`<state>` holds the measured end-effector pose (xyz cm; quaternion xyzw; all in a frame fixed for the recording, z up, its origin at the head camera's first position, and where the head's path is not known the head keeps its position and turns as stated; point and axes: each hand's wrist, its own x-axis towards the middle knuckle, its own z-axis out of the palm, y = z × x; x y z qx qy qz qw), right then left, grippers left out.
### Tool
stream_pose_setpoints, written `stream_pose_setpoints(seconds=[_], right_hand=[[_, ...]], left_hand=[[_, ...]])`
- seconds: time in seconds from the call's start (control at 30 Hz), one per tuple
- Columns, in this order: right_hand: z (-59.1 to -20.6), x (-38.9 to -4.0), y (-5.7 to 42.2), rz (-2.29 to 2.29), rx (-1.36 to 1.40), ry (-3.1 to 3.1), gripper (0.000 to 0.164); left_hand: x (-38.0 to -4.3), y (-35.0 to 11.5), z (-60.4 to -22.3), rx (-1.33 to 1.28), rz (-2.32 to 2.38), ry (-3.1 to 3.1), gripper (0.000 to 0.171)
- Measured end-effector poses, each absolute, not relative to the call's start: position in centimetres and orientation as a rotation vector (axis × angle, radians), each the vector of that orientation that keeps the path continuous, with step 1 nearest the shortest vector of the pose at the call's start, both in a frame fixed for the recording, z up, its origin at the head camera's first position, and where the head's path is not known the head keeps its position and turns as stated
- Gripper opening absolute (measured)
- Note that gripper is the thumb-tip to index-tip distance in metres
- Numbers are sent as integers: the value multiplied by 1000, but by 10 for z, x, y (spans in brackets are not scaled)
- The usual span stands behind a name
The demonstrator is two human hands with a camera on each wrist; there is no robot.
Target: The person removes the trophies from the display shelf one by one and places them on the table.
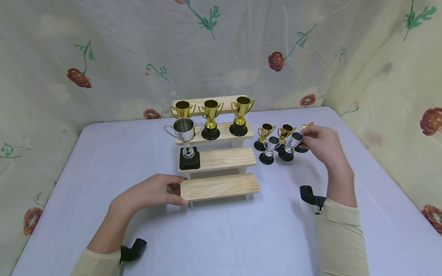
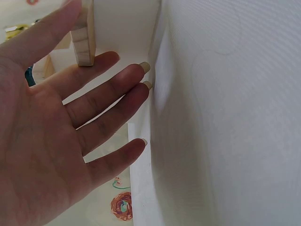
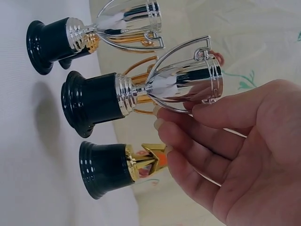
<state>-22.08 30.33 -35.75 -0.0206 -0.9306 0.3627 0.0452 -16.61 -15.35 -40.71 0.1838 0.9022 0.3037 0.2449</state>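
My left hand holds the left end of the lowest board of a tiered wooden stand, thumb and index finger on either side of the board in the left wrist view. On the right, my right hand pinches a small silver trophy by its handle and rim; its black base appears slightly tilted. Beside it stand another small silver trophy, two small gold trophies, one of them at the back left, and a gold star trophy partly hidden by my fingers in the head view.
Three larger gold trophies, one at the right, stand on an upper tier. A large silver trophy occupies the left of the tier below. White cloth covers the table; a flowered curtain hangs behind.
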Motion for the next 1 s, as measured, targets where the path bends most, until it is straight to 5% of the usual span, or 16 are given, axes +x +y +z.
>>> stream_pose_setpoints(seconds=[1.0], right_hand=[[-375, -232, 302, 1068, -134, -2947, 26]], left_hand=[[-166, -153, -405, 495, 806, 2473, 64]])
